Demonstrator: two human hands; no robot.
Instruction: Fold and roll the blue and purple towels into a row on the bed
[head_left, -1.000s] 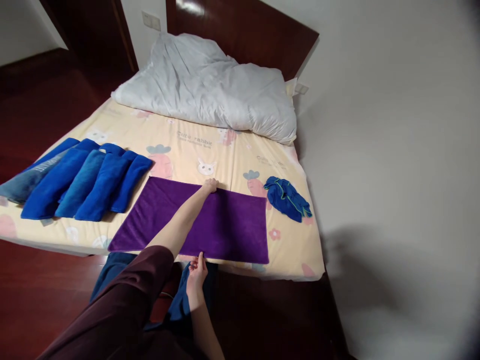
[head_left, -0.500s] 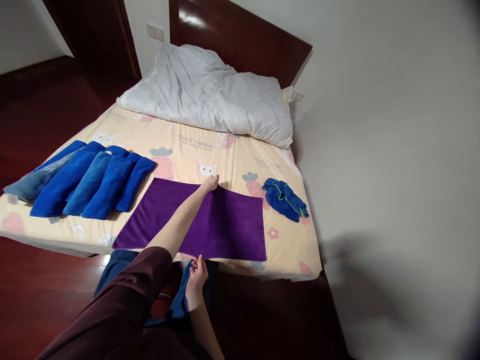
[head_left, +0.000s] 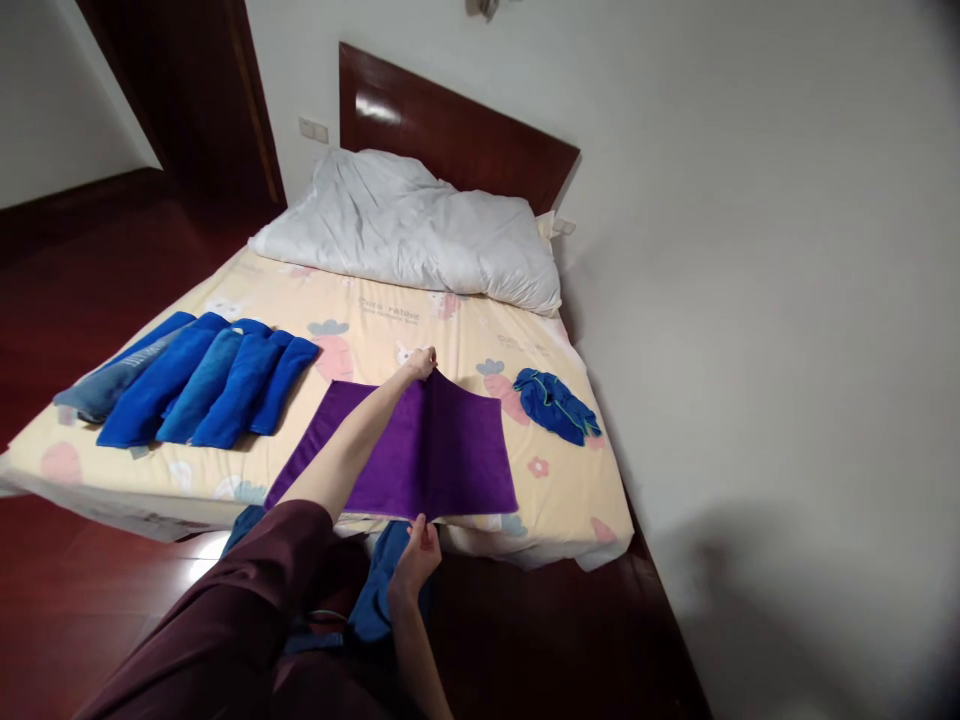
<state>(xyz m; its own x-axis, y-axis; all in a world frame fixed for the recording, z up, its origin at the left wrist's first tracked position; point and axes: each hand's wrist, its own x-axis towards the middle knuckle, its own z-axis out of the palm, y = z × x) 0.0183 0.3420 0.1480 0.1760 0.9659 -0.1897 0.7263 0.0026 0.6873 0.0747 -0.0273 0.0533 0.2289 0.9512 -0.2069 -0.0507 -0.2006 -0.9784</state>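
Note:
A purple towel [head_left: 469, 450] lies spread near the front edge of the bed, its middle raised in a ridge between my hands. My left hand [head_left: 422, 363] reaches over it and pinches the middle of its far edge, lifting it off the sheet. At the near edge my right hand [head_left: 418, 555] is closed on the towel between thumb and fingers. My left forearm covers part of the towel's left half.
Several rolled or folded blue towels [head_left: 214, 375] lie side by side on the bed's left. A crumpled blue cloth [head_left: 556, 405] with green edging lies at right. A grey-white quilt [head_left: 420, 220] is heaped by the headboard [head_left: 457, 120]. A wall [head_left: 750, 300] borders the right side.
Both hands have raised the towel's middle, making a sharper ridge, and its sides have drawn inward. My right hand has shifted slightly right. The camera view has tilted up.

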